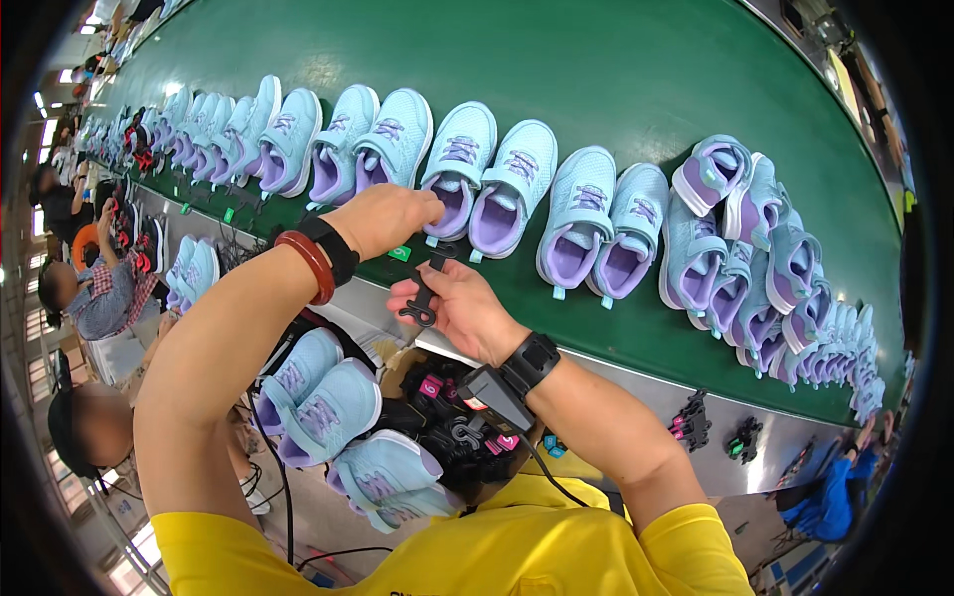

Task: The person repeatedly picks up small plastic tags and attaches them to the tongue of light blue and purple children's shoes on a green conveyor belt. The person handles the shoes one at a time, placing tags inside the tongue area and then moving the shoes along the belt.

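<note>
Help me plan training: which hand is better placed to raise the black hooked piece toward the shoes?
Probably the right hand: it holds the black hooked piece near a blue shoe. The left hand is at that shoe's edge, seemingly better placed to steady it.

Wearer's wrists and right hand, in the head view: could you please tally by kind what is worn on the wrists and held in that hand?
Black wristbands: 2
Reddish-brown bracelet: 1
Black plastic hanger, held in the right hand: 1
Total: 4
</note>
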`<action>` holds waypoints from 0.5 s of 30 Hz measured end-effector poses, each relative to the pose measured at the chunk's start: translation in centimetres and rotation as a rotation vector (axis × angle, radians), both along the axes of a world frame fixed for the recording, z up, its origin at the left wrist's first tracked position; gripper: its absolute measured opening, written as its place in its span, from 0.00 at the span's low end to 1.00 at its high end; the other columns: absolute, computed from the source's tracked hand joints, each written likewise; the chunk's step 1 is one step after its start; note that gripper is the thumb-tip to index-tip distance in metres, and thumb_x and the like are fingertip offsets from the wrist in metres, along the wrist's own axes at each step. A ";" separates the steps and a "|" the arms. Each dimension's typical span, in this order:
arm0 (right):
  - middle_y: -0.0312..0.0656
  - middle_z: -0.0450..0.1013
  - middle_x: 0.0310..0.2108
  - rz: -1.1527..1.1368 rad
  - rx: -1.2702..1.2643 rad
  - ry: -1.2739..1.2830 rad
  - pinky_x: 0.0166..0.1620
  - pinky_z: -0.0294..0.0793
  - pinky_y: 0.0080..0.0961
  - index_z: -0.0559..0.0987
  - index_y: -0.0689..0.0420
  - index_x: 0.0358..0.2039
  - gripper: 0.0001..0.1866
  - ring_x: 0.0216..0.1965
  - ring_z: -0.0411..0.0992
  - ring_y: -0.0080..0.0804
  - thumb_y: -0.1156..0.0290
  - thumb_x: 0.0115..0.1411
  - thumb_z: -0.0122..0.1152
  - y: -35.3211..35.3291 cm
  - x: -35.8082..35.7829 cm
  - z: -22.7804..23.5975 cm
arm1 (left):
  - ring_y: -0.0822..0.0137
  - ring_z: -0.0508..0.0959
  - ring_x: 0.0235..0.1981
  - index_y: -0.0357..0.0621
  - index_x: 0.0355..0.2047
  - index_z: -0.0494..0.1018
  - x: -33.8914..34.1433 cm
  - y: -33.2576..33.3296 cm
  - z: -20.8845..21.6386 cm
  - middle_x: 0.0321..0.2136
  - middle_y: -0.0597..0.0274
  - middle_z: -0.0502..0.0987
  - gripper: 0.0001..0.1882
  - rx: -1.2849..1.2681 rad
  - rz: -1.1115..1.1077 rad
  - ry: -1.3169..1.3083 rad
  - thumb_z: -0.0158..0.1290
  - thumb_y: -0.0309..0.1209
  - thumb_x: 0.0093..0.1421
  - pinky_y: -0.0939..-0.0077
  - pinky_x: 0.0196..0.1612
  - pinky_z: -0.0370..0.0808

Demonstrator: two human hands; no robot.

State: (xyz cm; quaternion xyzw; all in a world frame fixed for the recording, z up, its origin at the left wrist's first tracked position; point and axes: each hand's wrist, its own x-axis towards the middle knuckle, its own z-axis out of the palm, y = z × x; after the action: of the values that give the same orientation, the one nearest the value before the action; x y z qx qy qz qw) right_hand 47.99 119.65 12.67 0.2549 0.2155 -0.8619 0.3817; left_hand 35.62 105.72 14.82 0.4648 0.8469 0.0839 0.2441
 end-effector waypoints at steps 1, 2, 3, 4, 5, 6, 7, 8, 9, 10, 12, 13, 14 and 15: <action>0.49 0.73 0.31 -0.011 -0.045 0.034 0.29 0.76 0.28 0.63 0.61 0.40 0.09 0.29 0.76 0.37 0.68 0.69 0.43 -0.4 0.1 -0.7 | 0.51 0.78 0.33 0.44 0.34 0.70 0.0 0.4 0.2 0.31 0.56 0.75 0.07 -0.024 -0.028 -0.012 0.50 0.25 0.53 0.59 0.33 0.74; 0.48 0.73 0.29 -0.023 -0.089 0.069 0.25 0.75 0.27 0.63 0.60 0.40 0.08 0.26 0.75 0.36 0.68 0.69 0.42 -0.6 0.3 -1.3 | 0.52 0.79 0.34 0.44 0.34 0.71 0.1 0.9 0.5 0.31 0.56 0.75 0.07 -0.048 -0.057 -0.024 0.49 0.25 0.54 0.60 0.34 0.74; 0.43 0.71 0.23 0.100 0.002 0.078 0.21 0.70 0.26 0.64 0.61 0.39 0.08 0.20 0.72 0.32 0.68 0.69 0.43 -0.2 -0.1 -0.2 | 0.53 0.79 0.33 0.45 0.34 0.70 0.0 1.2 0.5 0.30 0.57 0.75 0.07 -0.094 -0.121 0.022 0.49 0.26 0.54 0.60 0.33 0.74; 0.42 0.71 0.22 0.188 0.082 0.149 0.20 0.70 0.26 0.64 0.61 0.39 0.09 0.19 0.71 0.31 0.67 0.69 0.43 0.2 -0.4 -0.2 | 0.53 0.79 0.33 0.45 0.35 0.70 -0.1 1.1 0.7 0.30 0.57 0.74 0.07 -0.076 -0.122 0.041 0.49 0.26 0.54 0.60 0.33 0.74; 0.41 0.70 0.22 0.277 0.162 0.219 0.19 0.69 0.25 0.65 0.61 0.38 0.09 0.18 0.71 0.30 0.67 0.68 0.43 0.9 -0.7 -0.4 | 0.53 0.79 0.32 0.45 0.35 0.70 -0.4 0.8 1.1 0.30 0.57 0.74 0.07 -0.057 -0.122 0.059 0.49 0.27 0.54 0.60 0.32 0.74; 0.40 0.69 0.21 0.368 0.245 0.284 0.19 0.69 0.25 0.65 0.61 0.38 0.10 0.17 0.70 0.29 0.66 0.68 0.43 1.6 -0.9 -0.5 | 0.53 0.79 0.32 0.45 0.35 0.69 -0.4 0.8 1.5 0.30 0.57 0.74 0.08 -0.035 -0.121 0.072 0.48 0.27 0.54 0.60 0.32 0.74; 0.38 0.69 0.20 0.303 0.239 0.343 0.19 0.69 0.24 0.66 0.60 0.36 0.11 0.17 0.69 0.27 0.64 0.68 0.44 2.1 -1.2 -0.3 | 0.54 0.79 0.34 0.45 0.40 0.69 -0.5 1.4 2.3 0.34 0.56 0.74 0.11 -0.018 -0.141 0.028 0.48 0.27 0.55 0.61 0.34 0.75; 0.38 0.69 0.20 0.258 0.214 0.347 0.19 0.69 0.23 0.67 0.60 0.37 0.12 0.17 0.70 0.27 0.63 0.68 0.44 2.8 -1.7 -0.3 | 0.53 0.79 0.36 0.47 0.44 0.69 -0.8 2.0 3.1 0.39 0.54 0.72 0.15 0.022 -0.136 -0.008 0.49 0.28 0.55 0.60 0.35 0.75; 0.38 0.69 0.20 0.283 0.188 0.349 0.20 0.69 0.23 0.68 0.59 0.39 0.12 0.17 0.70 0.27 0.62 0.68 0.44 3.5 -2.3 -0.3 | 0.52 0.79 0.37 0.48 0.45 0.68 -1.2 2.0 3.6 0.41 0.53 0.72 0.15 0.004 -0.234 -0.014 0.49 0.29 0.56 0.60 0.36 0.76; 0.38 0.69 0.20 0.308 0.163 0.351 0.20 0.69 0.24 0.68 0.58 0.40 0.12 0.18 0.71 0.27 0.62 0.68 0.43 4.3 -2.6 -0.3 | 0.51 0.78 0.38 0.48 0.46 0.68 -1.4 1.8 3.8 0.42 0.53 0.71 0.15 -0.014 -0.332 -0.018 0.50 0.31 0.57 0.59 0.37 0.76; 0.39 0.71 0.21 0.373 0.309 0.432 0.22 0.71 0.26 0.72 0.60 0.39 0.14 0.20 0.72 0.30 0.63 0.68 0.43 6.1 -3.2 0.7 | 0.50 0.78 0.37 0.49 0.46 0.68 -0.6 1.9 3.7 0.42 0.53 0.71 0.14 -0.025 -0.267 -0.041 0.49 0.31 0.58 0.58 0.36 0.75; 0.41 0.72 0.22 0.457 0.469 0.489 0.24 0.72 0.27 0.73 0.61 0.38 0.14 0.22 0.73 0.31 0.64 0.68 0.44 7.0 -4.1 2.5 | 0.50 0.78 0.37 0.50 0.46 0.68 -0.2 1.3 3.6 0.42 0.54 0.71 0.14 -0.041 -0.224 -0.053 0.49 0.32 0.58 0.57 0.35 0.75; 0.42 0.74 0.24 0.542 0.634 0.547 0.26 0.73 0.27 0.75 0.61 0.38 0.13 0.23 0.74 0.32 0.65 0.67 0.45 8.0 -4.6 3.5 | 0.50 0.78 0.36 0.50 0.45 0.68 0.1 0.9 3.6 0.42 0.54 0.71 0.14 -0.109 -0.188 -0.070 0.50 0.32 0.58 0.56 0.35 0.74; 0.45 0.73 0.24 0.403 1.031 1.028 0.29 0.75 0.31 0.75 0.62 0.36 0.11 0.26 0.75 0.36 0.68 0.64 0.47 8.9 -4.5 2.4 | 0.50 0.78 0.36 0.49 0.45 0.68 0.5 0.7 3.6 0.42 0.53 0.71 0.14 -0.179 -0.145 -0.084 0.50 0.32 0.58 0.56 0.35 0.74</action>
State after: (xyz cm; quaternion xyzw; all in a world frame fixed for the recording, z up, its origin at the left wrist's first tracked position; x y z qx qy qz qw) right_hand 43.46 128.56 15.02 -0.0772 0.7849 -0.5757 0.2157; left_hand 36.14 106.42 18.46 0.4974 0.8041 0.0095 0.3255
